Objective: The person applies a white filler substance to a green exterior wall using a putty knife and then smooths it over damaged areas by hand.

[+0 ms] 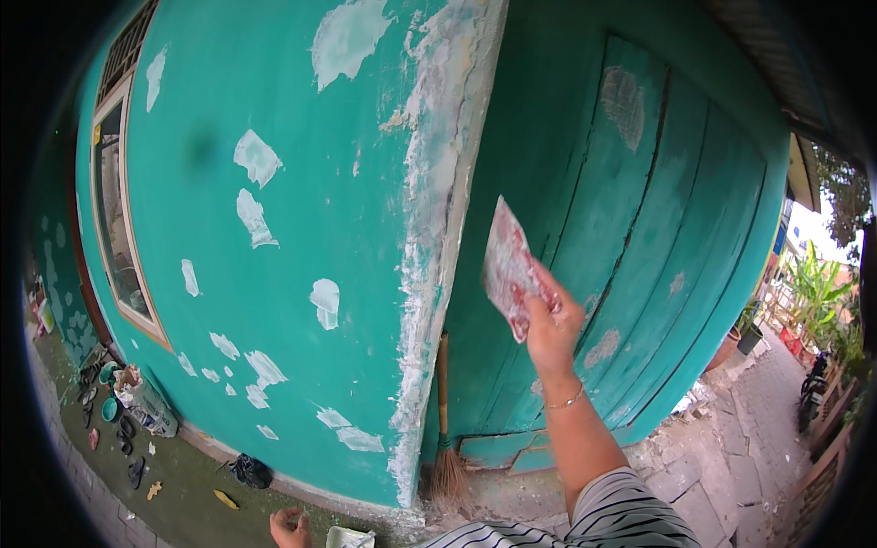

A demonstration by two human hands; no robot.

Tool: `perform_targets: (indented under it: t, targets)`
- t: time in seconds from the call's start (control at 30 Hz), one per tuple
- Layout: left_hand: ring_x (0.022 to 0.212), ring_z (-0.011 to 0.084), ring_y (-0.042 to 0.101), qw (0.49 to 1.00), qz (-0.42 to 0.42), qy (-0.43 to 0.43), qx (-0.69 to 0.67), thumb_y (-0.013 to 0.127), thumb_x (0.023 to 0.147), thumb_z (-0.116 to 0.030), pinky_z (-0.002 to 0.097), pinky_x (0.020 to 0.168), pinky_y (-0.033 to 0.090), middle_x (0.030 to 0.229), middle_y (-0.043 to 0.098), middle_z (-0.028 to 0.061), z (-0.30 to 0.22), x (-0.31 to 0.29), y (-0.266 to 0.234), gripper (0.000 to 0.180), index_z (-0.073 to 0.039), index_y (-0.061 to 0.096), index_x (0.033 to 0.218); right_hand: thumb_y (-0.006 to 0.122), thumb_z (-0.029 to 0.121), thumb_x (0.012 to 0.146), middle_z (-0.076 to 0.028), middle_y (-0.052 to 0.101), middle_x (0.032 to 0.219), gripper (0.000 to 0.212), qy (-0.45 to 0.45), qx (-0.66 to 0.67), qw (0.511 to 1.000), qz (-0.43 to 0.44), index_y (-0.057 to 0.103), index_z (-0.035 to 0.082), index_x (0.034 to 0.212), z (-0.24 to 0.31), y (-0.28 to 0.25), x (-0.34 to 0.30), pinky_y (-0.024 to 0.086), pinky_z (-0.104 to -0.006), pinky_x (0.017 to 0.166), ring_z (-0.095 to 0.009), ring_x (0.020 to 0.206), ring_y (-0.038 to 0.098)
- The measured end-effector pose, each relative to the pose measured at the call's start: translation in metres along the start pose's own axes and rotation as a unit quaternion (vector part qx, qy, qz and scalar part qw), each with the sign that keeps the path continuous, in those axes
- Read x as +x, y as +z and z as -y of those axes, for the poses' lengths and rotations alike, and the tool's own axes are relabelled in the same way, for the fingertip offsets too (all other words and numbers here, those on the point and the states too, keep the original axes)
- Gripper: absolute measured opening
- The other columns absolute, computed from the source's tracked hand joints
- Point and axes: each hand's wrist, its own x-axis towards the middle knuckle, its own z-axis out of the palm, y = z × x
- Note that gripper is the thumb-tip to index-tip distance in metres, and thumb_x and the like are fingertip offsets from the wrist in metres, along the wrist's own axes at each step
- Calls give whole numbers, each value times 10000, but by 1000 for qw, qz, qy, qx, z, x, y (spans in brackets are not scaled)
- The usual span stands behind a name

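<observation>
My right hand (pixel 553 324) is raised in front of the green wall corner, its fingers closed round a flat putty spreader (pixel 508 265). The spreader is red, smeared with whitish filler, and its pointed corner is up, apart from the wall. Rough white filler (pixel 422 247) runs down the wall's vertical edge to the left of it. Low in the picture, my left hand (pixel 290 528) has its fingers curled in; what they hold, if anything, is hidden. A white container (pixel 350 537), cut off by the lower edge, is just right of that hand.
White patches (pixel 258 158) dot the green wall (pixel 301 91). Against the corner leans a broom (pixel 446 457). A black plastic bag (pixel 249 470), a white sack (pixel 146 402) and several sandals (pixel 136 472) lie along the wall's foot. Green boards (pixel 639 237) stand right; paving (pixel 731 438) lies beyond.
</observation>
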Motion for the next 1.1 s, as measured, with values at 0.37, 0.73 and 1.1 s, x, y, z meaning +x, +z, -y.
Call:
perform_targets:
  t: [0.37, 0.73, 1.1]
  targets:
    - [810, 209, 597, 998, 2, -57, 24, 749, 761, -151, 329, 740, 492, 906, 634, 104, 5, -34, -47, 252, -19, 670, 960, 482, -33, 790, 7, 625, 880, 374, -90, 56, 994, 5, 652, -9, 1122, 26, 51, 205, 439, -202, 653, -56, 688, 483]
    - [804, 209, 590, 997, -16, -72, 13, 737, 766, -147, 329, 742, 487, 915, 625, 107, 15, -36, -65, 244, -26, 666, 966, 419, -152, 781, -153, 640, 1140, 420, 5, -20, 998, 64, 596, -74, 1154, 12, 3, 20, 445, -299, 964, -199, 1064, 611]
    - [724, 164, 522, 998, -21, -51, -27, 705, 709, -98, 301, 650, 446, 860, 551, 82, 35, -33, -29, 208, -8, 622, 876, 595, 11, 782, -130, 593, 1230, 397, -526, -476, 704, -22, 628, 128, 1160, 94, 79, 224, 413, -429, 1000, -321, 1178, 530]
